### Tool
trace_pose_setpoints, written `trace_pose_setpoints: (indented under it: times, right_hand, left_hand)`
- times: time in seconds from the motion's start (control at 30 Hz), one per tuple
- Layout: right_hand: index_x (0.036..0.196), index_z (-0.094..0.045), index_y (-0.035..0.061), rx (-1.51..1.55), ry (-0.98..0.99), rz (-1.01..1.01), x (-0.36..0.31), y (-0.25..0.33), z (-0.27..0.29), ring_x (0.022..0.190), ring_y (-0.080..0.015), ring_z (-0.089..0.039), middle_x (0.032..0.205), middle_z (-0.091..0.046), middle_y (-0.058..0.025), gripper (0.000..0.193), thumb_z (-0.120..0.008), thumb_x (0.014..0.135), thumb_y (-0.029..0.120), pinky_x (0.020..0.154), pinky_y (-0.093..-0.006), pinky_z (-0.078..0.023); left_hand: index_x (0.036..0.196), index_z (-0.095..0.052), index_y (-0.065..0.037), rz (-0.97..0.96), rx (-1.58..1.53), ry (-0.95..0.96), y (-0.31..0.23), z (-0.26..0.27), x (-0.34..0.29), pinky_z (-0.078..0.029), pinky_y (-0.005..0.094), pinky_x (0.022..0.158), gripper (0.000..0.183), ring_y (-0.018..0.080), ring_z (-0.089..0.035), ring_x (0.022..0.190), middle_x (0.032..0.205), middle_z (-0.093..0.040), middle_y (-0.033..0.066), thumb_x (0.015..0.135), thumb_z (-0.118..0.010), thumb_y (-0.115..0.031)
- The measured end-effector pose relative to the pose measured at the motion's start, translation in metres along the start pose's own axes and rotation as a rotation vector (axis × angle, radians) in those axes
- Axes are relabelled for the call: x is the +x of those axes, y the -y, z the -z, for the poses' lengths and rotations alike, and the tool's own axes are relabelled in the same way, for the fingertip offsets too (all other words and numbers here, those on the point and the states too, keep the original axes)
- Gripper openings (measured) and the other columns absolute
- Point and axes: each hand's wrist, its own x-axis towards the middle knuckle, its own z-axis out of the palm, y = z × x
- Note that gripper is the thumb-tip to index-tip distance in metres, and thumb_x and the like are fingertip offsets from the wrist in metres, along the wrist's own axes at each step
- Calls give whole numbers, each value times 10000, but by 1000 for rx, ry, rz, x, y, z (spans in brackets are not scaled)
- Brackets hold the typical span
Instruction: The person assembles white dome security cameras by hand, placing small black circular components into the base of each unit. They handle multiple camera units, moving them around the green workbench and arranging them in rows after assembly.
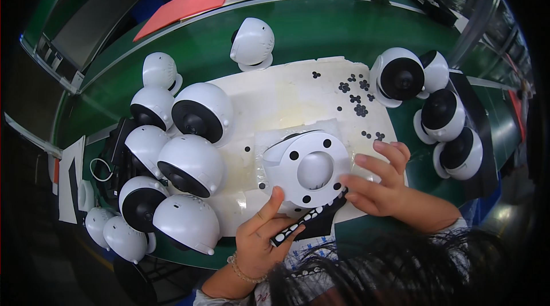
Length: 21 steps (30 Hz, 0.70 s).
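Observation:
In front of me a white dome-shaped camera lies upside down on a translucent padded sheet [332,128], its ring-shaped base [277,175] facing up. Several small black round pads sit on that ring. My left hand [258,240] is closed round a black strip [306,221] with white round spots, held just below the base; its thumb points up at the ring's near left edge. Over the ring's right side is my right hand [381,188], fingers spread, one fingertip at the black pad [337,186] there. Whether that fingertip presses the pad is hard to tell.
Several white cameras with black fronts [189,163] crowd the left side. More of them [444,108] stand at the right, and one [255,42] at the back. Loose black pads [360,110] dot the pale board [269,97] on the green table [321,37].

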Motion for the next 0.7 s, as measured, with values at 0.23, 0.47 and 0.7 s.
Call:
trace_pose_setpoints:
  times: [0.23,0.47,0.7]
  right_hand:
    - [1027,-573,30,1446,403,-1184,20,9,-2,808,-93,-498,901,-569,-19,269,-603,837,217,743,-235,-381]
    - [1069,-549,5,1461,105,-1181,36,5,-1,808,-87,-526,882,-585,-12,283,-588,850,180,754,-257,-426]
    - [980,-588,21,-1,-62,-655,51,-111,-72,790,-231,-563,848,-576,-66,206,-559,807,128,680,-305,-452]
  left_hand:
    - [771,-638,24,-46,52,-2,2,-1,-1,-516,260,634,177,205,-649,697,1273,-459,191,620,-728,5]
    - [828,-632,20,249,-248,182,23,-2,-15,-526,272,710,213,224,-646,820,1250,-478,201,636,-722,3]
    - [860,-616,35,-94,-175,79,8,1,-8,-521,279,753,240,221,-637,857,1232,-485,222,643,-717,25]
